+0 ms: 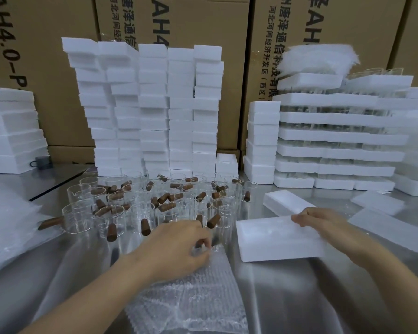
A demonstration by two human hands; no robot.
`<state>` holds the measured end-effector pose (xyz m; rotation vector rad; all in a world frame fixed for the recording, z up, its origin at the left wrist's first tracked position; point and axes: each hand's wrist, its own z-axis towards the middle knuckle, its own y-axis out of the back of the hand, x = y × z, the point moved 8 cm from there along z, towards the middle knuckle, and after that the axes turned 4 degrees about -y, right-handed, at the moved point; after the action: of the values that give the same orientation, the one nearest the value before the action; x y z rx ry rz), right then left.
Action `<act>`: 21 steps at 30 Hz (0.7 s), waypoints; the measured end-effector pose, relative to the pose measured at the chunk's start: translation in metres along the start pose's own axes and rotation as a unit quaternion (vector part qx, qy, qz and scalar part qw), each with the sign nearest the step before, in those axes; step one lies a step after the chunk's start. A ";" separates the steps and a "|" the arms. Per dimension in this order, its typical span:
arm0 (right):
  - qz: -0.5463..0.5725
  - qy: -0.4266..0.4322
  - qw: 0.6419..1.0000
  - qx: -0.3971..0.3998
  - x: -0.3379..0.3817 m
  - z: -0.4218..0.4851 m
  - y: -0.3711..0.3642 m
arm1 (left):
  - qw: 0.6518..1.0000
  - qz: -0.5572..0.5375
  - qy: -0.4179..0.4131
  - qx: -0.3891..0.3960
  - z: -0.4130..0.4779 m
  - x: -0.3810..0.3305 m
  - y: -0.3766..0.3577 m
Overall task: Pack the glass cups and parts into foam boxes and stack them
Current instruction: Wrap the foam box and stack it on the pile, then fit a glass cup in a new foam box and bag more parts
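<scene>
Worktop point(287, 297) is carrying foam stacks point(155, 104) well beyond the fingers point(299, 217). Right hand point(323, 222) fingers are gripping the foam box point(270, 239) at its far edge. Over bubble wrap point(191, 297), left hand point(176, 249) fingers are pinching 1 glass cup point(211, 245), partly blurred.

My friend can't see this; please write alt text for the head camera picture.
A person's left hand grips a glass cup by bubble wrap while the right hand holds a foam box on a metal table. More cups and foam stacks stand behind.

Cups mid-frame, foam behind.
Glass cups point(140, 203) stand centre; foam box point(279, 239) right; bubble wrap point(191, 292) lower centre; stacked boxes point(152, 109) behind.
</scene>
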<state>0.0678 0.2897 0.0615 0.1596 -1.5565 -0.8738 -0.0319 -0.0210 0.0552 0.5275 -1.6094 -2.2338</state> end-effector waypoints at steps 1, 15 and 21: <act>-0.031 -0.003 0.999 -0.027 -0.002 0.002 0.005 | 1.000 0.005 -0.002 0.003 0.000 0.001 -0.001; -0.165 0.024 0.960 -0.223 0.006 0.004 0.015 | 0.988 0.080 0.062 -0.117 0.003 0.019 0.035; -0.145 0.072 0.965 -0.206 0.022 -0.001 -0.005 | 0.961 0.124 0.214 -0.123 -0.014 0.089 0.070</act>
<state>0.0624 0.2729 0.0753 0.1481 -1.2023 -1.3691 -0.0993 -0.0956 0.1092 0.6459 -1.0974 -1.9302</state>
